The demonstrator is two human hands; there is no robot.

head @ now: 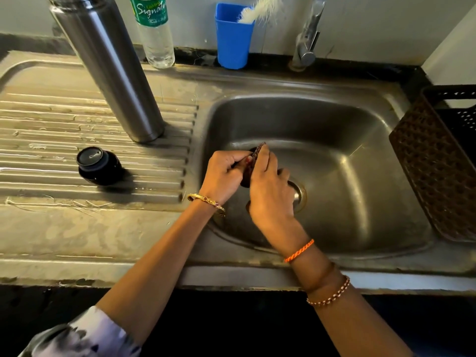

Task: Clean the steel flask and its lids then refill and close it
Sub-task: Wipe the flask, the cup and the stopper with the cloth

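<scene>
The steel flask (110, 70) stands upright and uncapped on the ribbed drainboard, left of the sink basin (334, 155). A dark inner lid (99, 164) rests on the drainboard in front of the flask. Over the basin, my left hand (222, 175) grips a dark lid, mostly hidden between my hands. My right hand (269, 191) presses a brownish scrub pad (255, 157) against that lid, fingers curled round the pad.
A plastic water bottle (155, 34) and a blue cup (233, 37) holding a white brush stand at the back ledge. The tap (307, 34) rises at the back right. A brown perforated basket (438, 161) sits on the sink's right edge. The drain (300, 194) lies under my right hand.
</scene>
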